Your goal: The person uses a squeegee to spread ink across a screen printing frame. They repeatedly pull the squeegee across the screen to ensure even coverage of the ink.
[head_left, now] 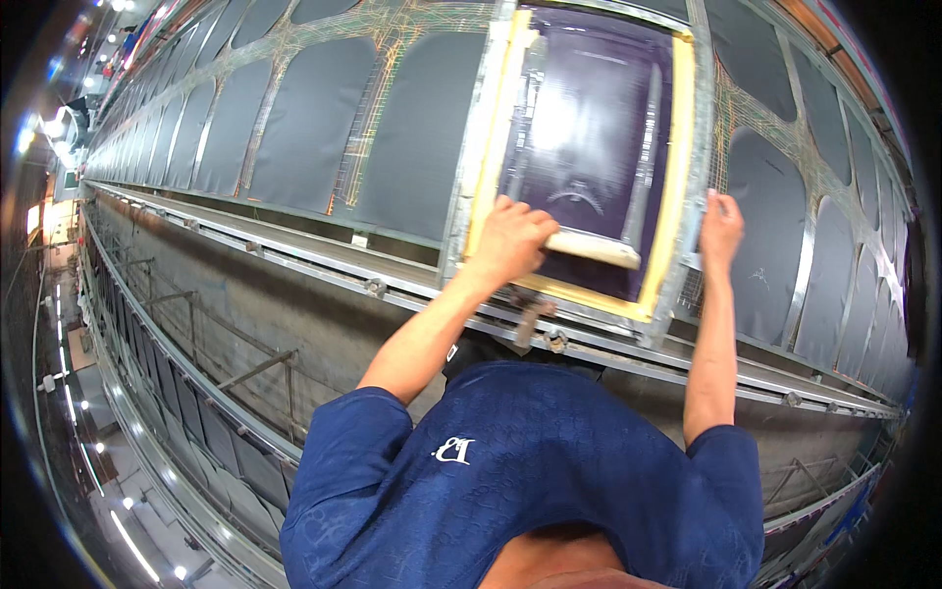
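Observation:
My left hand (512, 240) is closed around the left end of a pale squeegee (599, 248). The squeegee lies across the near part of a printing screen (589, 118), on a dark, shiny purple mesh with wet-looking streaks. Yellow tape (679, 167) lines the inner edge of the screen's metal frame (703, 108). Beside the frame's right rail is my right hand (721, 231), its fingers curled and pressed together. Whether it grips the rail or something small cannot be made out.
The screen rests on a long printing table with several dark grey fabric panels (422, 137) laid along it. A metal rail with bolts (376, 287) runs along the near edge. At the left stands another long table (186, 412), across an aisle.

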`<state>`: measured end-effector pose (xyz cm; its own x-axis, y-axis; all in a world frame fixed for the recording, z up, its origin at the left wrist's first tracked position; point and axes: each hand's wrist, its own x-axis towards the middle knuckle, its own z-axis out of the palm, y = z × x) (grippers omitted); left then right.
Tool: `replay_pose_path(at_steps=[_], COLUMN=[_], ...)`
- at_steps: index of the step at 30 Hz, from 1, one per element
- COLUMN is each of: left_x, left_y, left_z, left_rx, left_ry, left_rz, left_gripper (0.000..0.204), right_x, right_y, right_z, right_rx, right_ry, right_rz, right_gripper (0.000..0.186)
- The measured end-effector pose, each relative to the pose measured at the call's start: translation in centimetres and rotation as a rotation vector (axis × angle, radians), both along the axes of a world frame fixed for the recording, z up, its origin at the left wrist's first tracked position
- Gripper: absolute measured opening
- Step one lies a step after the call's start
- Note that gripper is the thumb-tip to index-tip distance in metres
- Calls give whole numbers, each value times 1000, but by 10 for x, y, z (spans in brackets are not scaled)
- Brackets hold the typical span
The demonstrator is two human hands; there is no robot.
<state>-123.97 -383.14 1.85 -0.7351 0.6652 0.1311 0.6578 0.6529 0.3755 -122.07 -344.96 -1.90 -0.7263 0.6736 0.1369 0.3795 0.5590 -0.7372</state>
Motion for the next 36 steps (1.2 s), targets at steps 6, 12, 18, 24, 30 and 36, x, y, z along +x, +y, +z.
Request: replay_pose_path(at_steps=[6,12,18,24,30,36], left_x=[-68,-44,-18,-126,-330,-452], left_y=[-177,-250,-252,-223,-158,-102], left_z=[-6,-5,-30,-40,-70,-23], left_rx=[-90,-60,-5,-28,-5,-131], left_ry=[-9,172,232,246,370,-54], left_rz=[-1,-12,-88,-119,-109,-87], left_gripper=[28,48,41,40,39,27], right_x=[-64,-79,-83,-85,-172,-359], right_y=[-192,-239,-243,-245,-213,-215], right_z=[-49,-34,-46,-29,-14,39], right_rx=[-57,-110,-35,-18,99,379], right_ry=[87,-67,-100,-394,-117,92], right_rz=[35,-9,-45,-18,348,869], right_gripper=[29,33,33,30,33,53])
